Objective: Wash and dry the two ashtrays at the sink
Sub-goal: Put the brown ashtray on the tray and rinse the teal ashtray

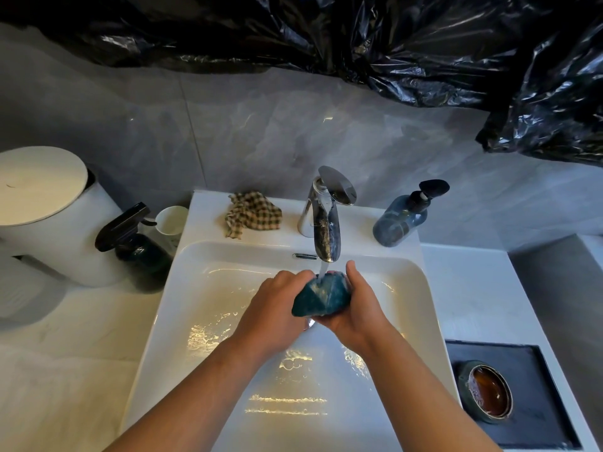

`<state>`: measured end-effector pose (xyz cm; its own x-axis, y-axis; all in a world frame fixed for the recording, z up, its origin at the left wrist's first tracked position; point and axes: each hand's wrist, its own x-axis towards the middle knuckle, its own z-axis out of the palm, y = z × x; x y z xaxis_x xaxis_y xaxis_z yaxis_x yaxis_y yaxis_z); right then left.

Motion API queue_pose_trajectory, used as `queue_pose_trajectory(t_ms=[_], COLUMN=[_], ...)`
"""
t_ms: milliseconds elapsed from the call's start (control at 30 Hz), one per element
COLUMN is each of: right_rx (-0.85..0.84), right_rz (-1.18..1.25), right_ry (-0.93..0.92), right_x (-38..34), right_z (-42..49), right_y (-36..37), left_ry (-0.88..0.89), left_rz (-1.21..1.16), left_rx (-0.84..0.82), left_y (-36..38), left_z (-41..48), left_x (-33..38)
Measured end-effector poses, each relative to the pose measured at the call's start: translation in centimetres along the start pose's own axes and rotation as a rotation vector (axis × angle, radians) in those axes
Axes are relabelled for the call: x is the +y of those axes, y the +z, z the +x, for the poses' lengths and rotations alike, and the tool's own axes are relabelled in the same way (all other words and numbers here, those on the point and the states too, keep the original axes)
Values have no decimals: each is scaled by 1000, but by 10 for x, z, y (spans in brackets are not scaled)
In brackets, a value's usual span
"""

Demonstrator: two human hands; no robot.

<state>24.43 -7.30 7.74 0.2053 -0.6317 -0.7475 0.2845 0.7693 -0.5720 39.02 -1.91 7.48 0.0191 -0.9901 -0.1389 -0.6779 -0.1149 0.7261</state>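
Note:
Over the white sink [208, 321], both my hands hold a dark teal ashtray [321, 296] under water running from the chrome faucet [326, 216]. My left hand [277, 308] grips its left side with curled fingers. My right hand [355, 305] cups it from the right and below, thumb up beside the water stream. A second ashtray [489, 391], round with an amber inside, sits on a dark tray [528, 360] at the right of the sink. A checked cloth [253, 213] lies crumpled on the sink's back ledge.
A blue soap pump bottle [403, 220] stands right of the faucet. At the left stand a dark spray bottle [137, 243], a white mug [171, 221] and a white lidded bin [49, 203]. Black plastic sheeting [424, 44] hangs over the wall above.

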Motion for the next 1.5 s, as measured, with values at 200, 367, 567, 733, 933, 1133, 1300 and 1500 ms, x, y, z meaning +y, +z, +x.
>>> queue_pose_trajectory(t_ms=[200,367,567,733,933,1133,1300,1500], right_rx=[89,137,72,-18,125,167,110,124], right_rz=[-109,-209,-357,-468,-644,-1166,-1419,-1440], right_ry=[-74,-259,-380,-389,-596,-1124,-1116,-1084], right_x=[1,5,5,1,-26,-70,-79,-65], right_z=[0,0,1,-4,-24,-57,-55,-58], right_y=[0,8,0,1,7,23,31,25], left_ry=[-111,-395,-533,-547,-574,-602,-621,-644], left_rz=[-221,-698,-1165,-1072,-1062,-1055,-1067,-1040], left_rx=[37,-123,-176,-125,-66,-47,-59,-63], left_y=[6,10,0,-2,-3,-5,-4,-2], left_z=[-4,-1,3,7,7,7,6,3], left_x=[-8,-4,-7,-10,-14,-14,-12,-13])
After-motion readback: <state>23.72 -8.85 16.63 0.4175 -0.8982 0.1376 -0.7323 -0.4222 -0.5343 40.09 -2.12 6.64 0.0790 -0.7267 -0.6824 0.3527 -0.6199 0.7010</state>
